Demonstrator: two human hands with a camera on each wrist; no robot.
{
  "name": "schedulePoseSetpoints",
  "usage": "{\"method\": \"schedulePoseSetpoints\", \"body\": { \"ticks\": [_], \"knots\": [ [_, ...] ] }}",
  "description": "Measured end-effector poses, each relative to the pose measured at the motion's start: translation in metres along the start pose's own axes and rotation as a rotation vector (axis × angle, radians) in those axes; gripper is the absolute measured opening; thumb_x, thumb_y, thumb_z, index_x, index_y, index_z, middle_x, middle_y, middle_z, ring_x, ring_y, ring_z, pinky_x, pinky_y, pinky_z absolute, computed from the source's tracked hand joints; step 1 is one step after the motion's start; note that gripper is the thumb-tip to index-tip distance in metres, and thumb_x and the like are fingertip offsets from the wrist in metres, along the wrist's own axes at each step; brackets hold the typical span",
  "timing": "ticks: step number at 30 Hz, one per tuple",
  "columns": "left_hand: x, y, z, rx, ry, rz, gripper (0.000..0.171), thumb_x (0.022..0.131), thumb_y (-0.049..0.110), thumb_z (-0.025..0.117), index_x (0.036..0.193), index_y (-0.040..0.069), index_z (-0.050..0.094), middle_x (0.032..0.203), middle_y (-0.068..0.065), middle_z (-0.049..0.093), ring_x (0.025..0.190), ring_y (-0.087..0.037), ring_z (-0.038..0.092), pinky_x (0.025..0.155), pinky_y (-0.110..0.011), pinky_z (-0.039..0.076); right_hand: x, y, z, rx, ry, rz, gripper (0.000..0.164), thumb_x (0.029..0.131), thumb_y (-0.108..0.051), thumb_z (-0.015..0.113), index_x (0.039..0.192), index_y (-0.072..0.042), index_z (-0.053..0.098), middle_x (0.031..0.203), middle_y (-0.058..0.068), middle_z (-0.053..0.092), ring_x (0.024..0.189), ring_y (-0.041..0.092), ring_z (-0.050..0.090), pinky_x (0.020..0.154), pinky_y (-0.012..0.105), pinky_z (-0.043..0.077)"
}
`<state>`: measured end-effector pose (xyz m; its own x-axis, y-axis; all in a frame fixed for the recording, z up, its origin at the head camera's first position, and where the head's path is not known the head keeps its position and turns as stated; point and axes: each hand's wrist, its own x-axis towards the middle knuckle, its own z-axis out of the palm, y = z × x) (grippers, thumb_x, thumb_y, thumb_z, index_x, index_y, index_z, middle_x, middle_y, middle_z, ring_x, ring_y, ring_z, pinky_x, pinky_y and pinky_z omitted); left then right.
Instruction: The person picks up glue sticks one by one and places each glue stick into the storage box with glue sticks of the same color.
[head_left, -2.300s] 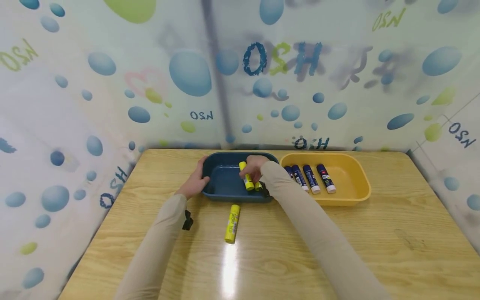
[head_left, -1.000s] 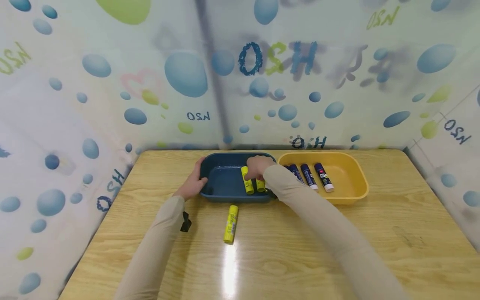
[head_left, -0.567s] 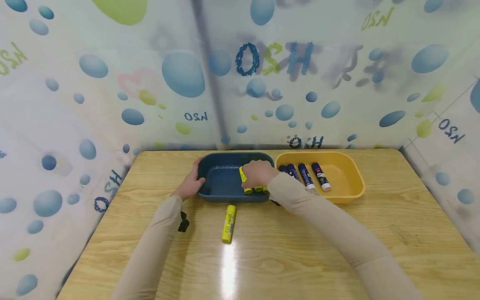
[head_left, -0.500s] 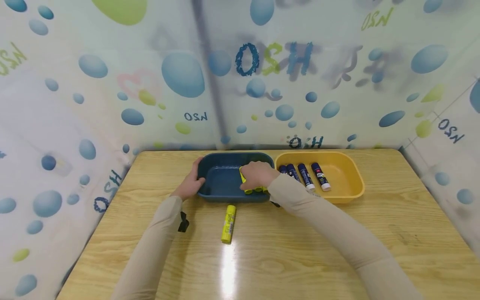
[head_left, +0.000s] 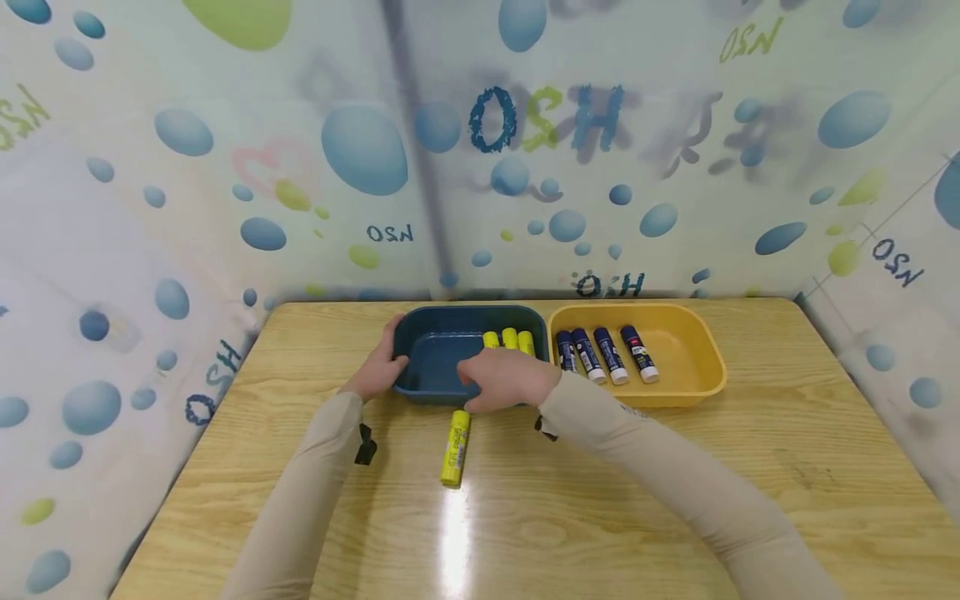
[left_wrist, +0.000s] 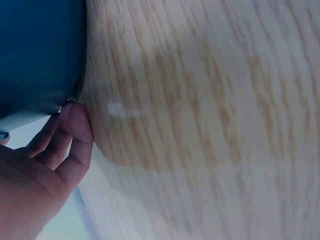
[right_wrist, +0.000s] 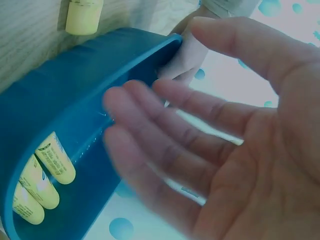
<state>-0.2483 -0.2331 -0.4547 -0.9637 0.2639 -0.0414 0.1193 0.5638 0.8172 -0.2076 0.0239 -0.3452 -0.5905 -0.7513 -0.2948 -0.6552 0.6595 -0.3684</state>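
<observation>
My left hand [head_left: 375, 371] grips the left end of the dark blue bin [head_left: 442, 397], its thumb at the rim and its fingers against the outer wall. In the left wrist view the curled fingers [left_wrist: 75, 135] touch that wall near the bottom. My right hand [head_left: 506, 379] hovers over the bin's front rim with nothing in it, fingers slightly bent and apart in the right wrist view. Behind it, three yellow glue sticks [right_wrist: 56, 161] lie side by side in the bin's right part. Another yellow glue stick [head_left: 455, 448] lies on the table, just below the right fingertips.
A yellow bin [head_left: 693, 396] stands against the blue bin's right side. It holds several dark blue glue sticks [head_left: 637, 353] with white ends. A patterned wall covering [head_left: 480, 208] rises behind the wooden table [head_left: 787, 467].
My right hand has released the yellow glue stick among the others in the blue bin, then moved left and toward me. The left hand has stayed on the bin.
</observation>
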Motion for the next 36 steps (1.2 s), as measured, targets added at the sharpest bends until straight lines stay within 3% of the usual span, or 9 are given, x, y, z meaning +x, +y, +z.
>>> {"method": "schedulePoseSetpoints", "body": {
  "ticks": [11,18,24,32,36],
  "knots": [
    [0.0,0.0,0.0,0.003,0.0,0.0,0.072,0.094,-0.006,0.038,0.154,0.007,0.0,0.157,-0.025,0.002,0.143,-0.04,0.008,0.11,-0.055,0.014,0.004,0.002,0.014,0.057,-0.003,-0.081,0.027,0.087,-0.015,0.072,0.111,-0.006,0.063,0.093,0.006,0.065,0.078,0.013,0.056,0.073,0.03,0.047],
    [0.001,-0.001,-0.001,0.004,-0.012,-0.011,0.072,0.095,-0.005,0.038,0.154,0.009,-0.001,0.157,-0.026,0.001,0.142,-0.043,0.008,0.109,-0.057,0.015,0.009,-0.002,0.029,0.111,-0.029,-0.11,0.027,0.085,-0.011,0.074,0.111,-0.007,0.065,0.086,0.0,0.061,0.075,0.012,0.052,0.07,0.023,0.044],
    [0.001,-0.001,-0.001,-0.004,-0.006,-0.014,0.072,0.095,-0.004,0.038,0.154,0.009,-0.001,0.157,-0.026,0.002,0.142,-0.043,0.009,0.109,-0.058,0.017,0.014,-0.006,0.043,0.012,-0.02,-0.153,0.028,0.085,-0.009,0.074,0.112,-0.01,0.066,0.102,0.002,0.062,0.086,0.012,0.052,0.077,0.024,0.045],
    [0.001,-0.001,0.0,0.001,0.0,-0.021,0.072,0.095,-0.005,0.038,0.154,0.011,0.001,0.156,-0.027,0.006,0.142,-0.042,0.011,0.109,-0.056,0.018,0.022,-0.01,0.064,-0.138,0.041,-0.188,0.028,0.082,-0.009,0.077,0.107,-0.014,0.069,0.098,-0.004,0.056,0.086,0.01,0.052,0.071,0.023,0.046],
    [0.001,-0.001,0.0,0.009,0.008,-0.019,0.072,0.094,-0.005,0.038,0.154,0.011,0.001,0.156,-0.027,0.006,0.142,-0.042,0.011,0.109,-0.056,0.017,0.025,-0.012,0.07,-0.225,0.05,-0.239,0.027,0.082,-0.011,0.077,0.107,-0.017,0.069,0.101,-0.005,0.058,0.094,0.012,0.052,0.078,0.023,0.045]
  ]
}}
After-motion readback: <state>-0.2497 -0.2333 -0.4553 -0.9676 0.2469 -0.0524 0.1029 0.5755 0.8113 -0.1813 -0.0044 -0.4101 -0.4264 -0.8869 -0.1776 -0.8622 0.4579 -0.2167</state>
